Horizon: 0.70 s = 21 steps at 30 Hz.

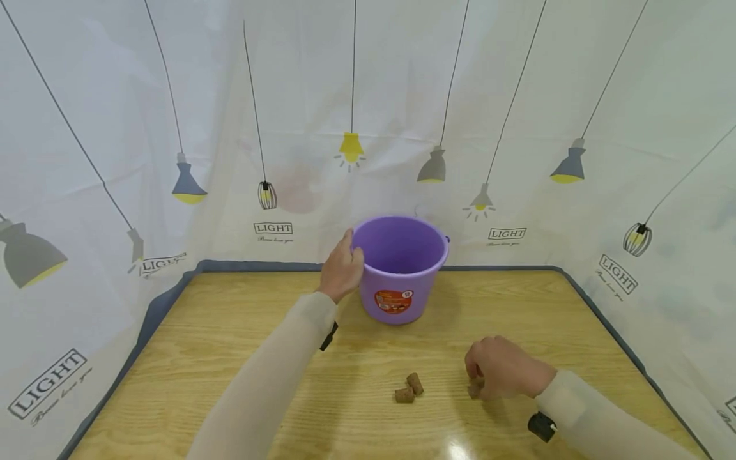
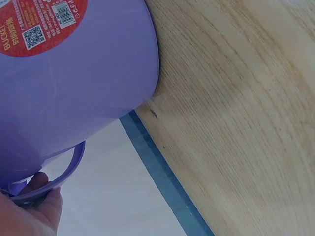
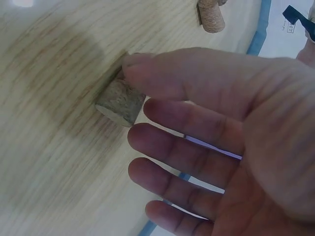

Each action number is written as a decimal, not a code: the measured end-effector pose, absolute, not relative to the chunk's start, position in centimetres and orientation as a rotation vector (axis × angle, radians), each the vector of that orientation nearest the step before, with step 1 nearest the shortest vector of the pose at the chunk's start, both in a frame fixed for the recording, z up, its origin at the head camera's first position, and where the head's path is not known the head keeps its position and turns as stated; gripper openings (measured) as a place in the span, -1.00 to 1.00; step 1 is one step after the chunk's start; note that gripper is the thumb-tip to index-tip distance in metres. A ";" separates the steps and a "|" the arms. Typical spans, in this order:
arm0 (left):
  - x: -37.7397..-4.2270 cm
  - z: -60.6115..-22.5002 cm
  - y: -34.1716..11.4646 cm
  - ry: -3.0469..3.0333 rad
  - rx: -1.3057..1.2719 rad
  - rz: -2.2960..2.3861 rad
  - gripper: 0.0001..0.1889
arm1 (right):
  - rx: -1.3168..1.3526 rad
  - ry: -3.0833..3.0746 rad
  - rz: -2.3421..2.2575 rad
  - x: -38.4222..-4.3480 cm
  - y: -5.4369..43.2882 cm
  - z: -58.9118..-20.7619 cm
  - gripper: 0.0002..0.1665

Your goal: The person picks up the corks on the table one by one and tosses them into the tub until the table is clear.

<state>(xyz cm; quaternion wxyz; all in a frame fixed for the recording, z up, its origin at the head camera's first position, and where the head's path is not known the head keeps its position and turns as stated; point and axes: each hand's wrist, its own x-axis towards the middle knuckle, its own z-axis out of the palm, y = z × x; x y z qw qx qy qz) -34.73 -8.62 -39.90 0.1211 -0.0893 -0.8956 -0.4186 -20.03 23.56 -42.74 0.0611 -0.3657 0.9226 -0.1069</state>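
Note:
A purple bucket (image 1: 397, 281) with a red label stands upright at the back of the wooden table. My left hand (image 1: 342, 265) grips its left side at the rim; in the left wrist view, thumb and finger hold a curved purple strip (image 2: 74, 164), apparently the bucket's handle. At the right, my right hand (image 1: 506, 367) is over a short brown cork (image 3: 120, 101) that lies on the table. The thumb overlaps one end of this cork, while the other fingers are spread loosely beside it. Two more corks (image 1: 404, 395) lie close together left of the right hand.
The wooden tabletop (image 1: 230, 358) has a blue-grey border (image 1: 264, 266) along its back and sides. White cloth (image 1: 391, 83) printed with hanging lamps rises behind and on both sides. The bucket stands close to the back edge.

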 end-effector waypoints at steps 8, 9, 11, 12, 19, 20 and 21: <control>-34.6 -39.8 -8.6 -2.623 -0.264 -1.223 -0.34 | -1.108 2.782 -0.355 -19.9 23.6 -43.1 -0.66; -34.6 -39.8 -8.6 -2.624 -0.264 -1.223 -0.34 | -1.110 2.783 -0.353 -19.8 23.6 -43.1 -0.65; -34.6 -39.8 -8.6 -2.623 -0.262 -1.221 -0.33 | -1.109 2.786 -0.346 -19.8 23.5 -43.2 -0.64; -34.6 -39.9 -8.6 -2.623 -0.260 -1.220 -0.33 | -1.113 2.789 -0.338 -19.8 23.5 -43.2 -0.64; -34.7 -39.8 -8.6 -2.621 -0.255 -1.215 -0.34 | -1.115 2.792 -0.335 -20.0 23.6 -43.5 -0.66; -34.7 -39.8 -8.6 -2.623 -0.255 -1.213 -0.34 | -1.110 2.789 -0.344 -20.0 23.7 -43.5 -0.67; -34.7 -39.8 -8.6 -2.625 -0.254 -1.210 -0.34 | -1.105 2.789 -0.351 -20.1 23.7 -43.5 -0.68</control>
